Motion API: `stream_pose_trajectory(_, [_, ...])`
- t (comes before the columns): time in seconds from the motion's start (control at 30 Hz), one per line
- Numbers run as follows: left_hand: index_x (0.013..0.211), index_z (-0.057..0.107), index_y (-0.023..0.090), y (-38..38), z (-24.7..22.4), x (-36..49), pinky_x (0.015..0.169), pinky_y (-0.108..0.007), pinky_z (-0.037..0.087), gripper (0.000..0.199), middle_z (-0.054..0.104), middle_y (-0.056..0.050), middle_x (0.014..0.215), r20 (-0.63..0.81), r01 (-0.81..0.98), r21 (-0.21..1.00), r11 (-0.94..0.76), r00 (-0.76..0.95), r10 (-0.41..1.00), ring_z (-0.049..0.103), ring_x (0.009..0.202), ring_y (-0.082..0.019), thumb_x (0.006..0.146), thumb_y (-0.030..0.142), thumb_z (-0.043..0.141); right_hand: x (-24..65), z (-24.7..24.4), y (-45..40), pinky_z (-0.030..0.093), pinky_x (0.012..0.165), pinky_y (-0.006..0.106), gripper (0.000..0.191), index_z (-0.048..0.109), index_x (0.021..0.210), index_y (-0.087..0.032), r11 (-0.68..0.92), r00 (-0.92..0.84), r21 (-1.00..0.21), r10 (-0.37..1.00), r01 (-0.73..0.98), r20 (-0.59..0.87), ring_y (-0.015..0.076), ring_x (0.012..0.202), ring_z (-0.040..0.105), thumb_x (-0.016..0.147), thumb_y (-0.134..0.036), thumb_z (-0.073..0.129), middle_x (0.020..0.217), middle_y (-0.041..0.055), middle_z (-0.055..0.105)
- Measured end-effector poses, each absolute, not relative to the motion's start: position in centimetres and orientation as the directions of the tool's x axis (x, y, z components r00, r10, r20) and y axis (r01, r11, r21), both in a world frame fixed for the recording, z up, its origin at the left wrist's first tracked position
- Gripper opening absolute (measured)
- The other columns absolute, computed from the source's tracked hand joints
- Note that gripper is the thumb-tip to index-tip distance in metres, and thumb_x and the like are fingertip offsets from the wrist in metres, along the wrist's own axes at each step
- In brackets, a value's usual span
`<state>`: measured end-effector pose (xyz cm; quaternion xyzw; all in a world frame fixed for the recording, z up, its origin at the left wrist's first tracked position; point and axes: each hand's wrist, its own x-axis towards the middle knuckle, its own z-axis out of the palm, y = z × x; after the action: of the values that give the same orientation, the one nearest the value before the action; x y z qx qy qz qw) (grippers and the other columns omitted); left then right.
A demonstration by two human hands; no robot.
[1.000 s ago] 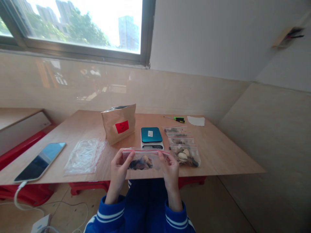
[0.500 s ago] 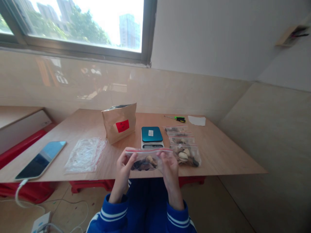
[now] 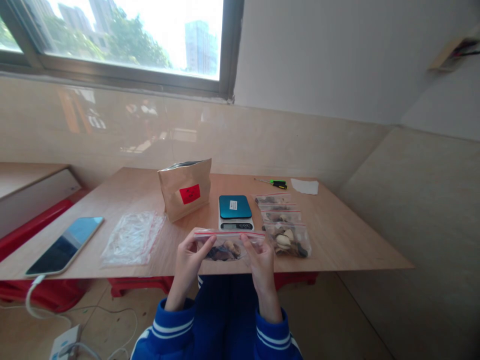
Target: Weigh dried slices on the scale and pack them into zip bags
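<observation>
"Checking the hands: how do they stand?"

"Left hand [image 3: 192, 262] and right hand [image 3: 261, 257] curled, not spread, each pinching one end of a clear zip bag [image 3: 225, 241] (red seal strip along the top, pale shells [image 3: 231, 246] inside)."

"Location of the bag?"

"Held up over the counter [image 3: 339, 237] near its front edge, just before the digital scale [image 3: 235, 212]."
</observation>
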<state>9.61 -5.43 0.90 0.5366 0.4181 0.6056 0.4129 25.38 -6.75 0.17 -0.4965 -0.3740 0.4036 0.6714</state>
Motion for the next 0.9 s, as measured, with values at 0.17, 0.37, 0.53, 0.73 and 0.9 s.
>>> stream_pose_trajectory(0.17, [0.079,0.069,0.018,-5.9,1.4,9.6,0.070,-0.023,0.047,0.012,0.064,-0.001,0.079,0.375,0.020,0.926,-0.376,-0.151,0.915,0.060,0.078,-0.015,0.077,0.029,0.072,25.0,0.6,-7.0,0.057,0.068,0.034,0.026,0.074,0.078,-0.015,0.199,0.456,-0.979,0.877,-0.054,0.153,0.0215,0.072,0.069,0.073,-0.040,0.074,0.076,0.0070,0.076])
stream_pose_trajectory(0.37, [0.081,0.070,0.019,-5.6,1.1,9.4,0.073,-0.024,0.049,0.010,0.066,-0.002,0.084,0.320,-0.120,0.937,-0.328,-0.082,0.944,0.061,0.082,-0.016,0.079,0.028,0.070,25.0,0.8,-7.1,0.057,0.075,0.034,0.021,0.071,0.082,-0.018,0.266,0.387,-0.945,0.905,-0.192,0.177,0.0200,0.076,0.070,0.074,-0.037,0.074,0.082,0.0058,0.076])
stream_pose_trajectory(0.53, [0.082,0.073,0.019,-5.3,0.8,8.9,0.084,-0.031,0.051,0.010,0.069,-0.007,0.098,0.346,-0.258,0.915,-0.310,0.106,0.932,0.063,0.098,-0.021,0.077,0.028,0.072,25.4,1.2,-7.5,0.051,0.094,0.041,0.038,0.066,0.109,-0.022,0.216,0.083,-0.895,0.976,-0.390,0.200,0.0236,0.105,0.067,0.077,-0.041,0.072,0.112,0.0088,0.072])
stream_pose_trajectory(0.73, [0.077,0.075,0.017,-5.9,2.0,9.3,0.073,-0.028,0.054,0.013,0.069,-0.007,0.089,0.275,-0.169,0.952,-0.255,0.106,0.956,0.066,0.085,-0.020,0.076,0.030,0.073,24.8,0.6,-7.4,0.057,0.083,0.041,0.027,0.072,0.083,-0.018,0.179,0.226,-0.949,0.967,-0.260,0.120,0.0230,0.082,0.071,0.070,-0.042,0.075,0.085,0.0065,0.076])
stream_pose_trajectory(0.9, [0.073,0.072,0.017,-6.1,2.2,9.6,0.064,-0.026,0.053,0.016,0.067,-0.005,0.078,0.267,-0.121,0.958,-0.259,0.053,0.962,0.065,0.074,-0.018,0.074,0.033,0.073,24.9,0.2,-7.1,0.059,0.070,0.039,0.026,0.071,0.078,-0.019,0.174,0.383,-0.968,0.919,-0.182,0.093,0.0221,0.071,0.070,0.065,-0.040,0.079,0.077,0.0063,0.075])
